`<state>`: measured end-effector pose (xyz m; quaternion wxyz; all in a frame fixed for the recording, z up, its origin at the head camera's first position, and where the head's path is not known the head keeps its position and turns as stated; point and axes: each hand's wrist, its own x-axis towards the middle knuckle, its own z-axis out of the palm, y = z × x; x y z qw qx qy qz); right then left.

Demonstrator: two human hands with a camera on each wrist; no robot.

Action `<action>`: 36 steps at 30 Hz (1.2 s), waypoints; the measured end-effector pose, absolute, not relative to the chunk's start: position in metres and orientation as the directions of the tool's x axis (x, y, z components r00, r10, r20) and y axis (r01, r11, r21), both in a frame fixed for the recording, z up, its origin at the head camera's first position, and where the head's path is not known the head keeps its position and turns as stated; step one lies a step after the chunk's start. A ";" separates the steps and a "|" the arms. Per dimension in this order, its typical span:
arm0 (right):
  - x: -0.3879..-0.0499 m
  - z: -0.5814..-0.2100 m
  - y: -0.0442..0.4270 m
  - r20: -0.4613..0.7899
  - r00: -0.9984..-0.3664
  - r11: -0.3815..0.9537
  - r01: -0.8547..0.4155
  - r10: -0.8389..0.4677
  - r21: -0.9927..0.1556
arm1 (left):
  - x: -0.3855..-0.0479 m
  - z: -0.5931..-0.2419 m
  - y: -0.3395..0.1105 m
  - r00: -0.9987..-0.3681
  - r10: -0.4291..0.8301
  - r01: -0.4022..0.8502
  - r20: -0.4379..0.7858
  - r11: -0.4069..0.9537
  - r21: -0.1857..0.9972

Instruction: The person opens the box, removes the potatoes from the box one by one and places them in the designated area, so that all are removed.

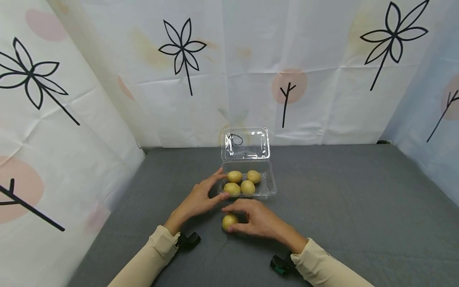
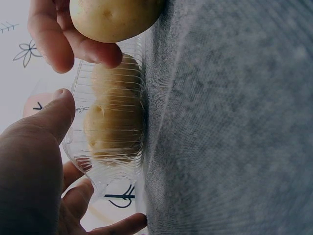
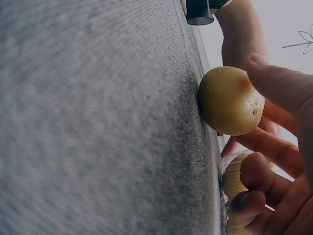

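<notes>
A loose yellow potato sits on the grey cloth in front of a clear plastic container. My right hand pinches this potato between thumb and fingers; in the right wrist view the potato rests against the cloth with the thumb on its near side. My left hand is at the container's front left corner, fingers along its left side and thumb by the front rim, fingers fairly straight. Several potatoes lie inside the container, also visible through its ribbed wall as potatoes in the left wrist view.
The container's hinged lid stands raised at the back, near the printed cloth wall. Grey cloth covers the table. A black wrist device sits by the right cuff, another device by the left.
</notes>
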<state>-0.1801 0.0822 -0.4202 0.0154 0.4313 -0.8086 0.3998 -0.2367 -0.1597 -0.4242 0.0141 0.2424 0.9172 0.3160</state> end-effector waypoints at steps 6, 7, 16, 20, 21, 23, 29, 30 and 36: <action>-0.182 -0.422 0.081 0.403 -0.624 0.292 -0.720 -0.670 -0.629 | -0.237 -0.424 -0.160 -0.883 0.452 0.433 0.126 0.681 0.590; -0.182 -0.422 0.081 0.407 -0.624 0.289 -0.720 -0.667 -0.631 | -0.237 -0.424 -0.160 -0.883 0.452 0.432 0.125 0.681 0.592; -0.182 -0.419 0.082 0.493 -0.627 0.269 -0.742 -0.603 -0.615 | -0.238 -0.426 -0.160 -0.881 0.455 0.439 0.130 0.682 0.585; -0.181 -0.416 0.082 0.504 -0.649 0.275 -0.729 -0.570 -0.627 | -0.238 -0.427 -0.161 -0.880 0.457 0.441 0.131 0.681 0.585; -0.181 -0.416 0.082 0.508 -0.652 0.274 -0.727 -0.563 -0.629 | -0.238 -0.427 -0.161 -0.880 0.457 0.441 0.132 0.681 0.584; -0.182 -0.416 0.082 0.517 -0.653 0.268 -0.727 -0.554 -0.632 | -0.238 -0.427 -0.161 -0.880 0.457 0.442 0.133 0.681 0.585; -0.184 -0.416 0.082 0.555 -0.633 0.251 -0.750 -0.539 -0.612 | -0.238 -0.426 -0.161 -0.877 0.458 0.447 0.142 0.674 0.588; -0.184 -0.416 0.083 0.560 -0.631 0.255 -0.754 -0.536 -0.605 | -0.238 -0.426 -0.161 -0.876 0.460 0.449 0.144 0.672 0.589; -0.186 -0.416 0.084 0.590 -0.625 0.294 -0.772 -0.510 -0.564 | -0.238 -0.427 -0.162 -0.871 0.468 0.459 0.146 0.672 0.581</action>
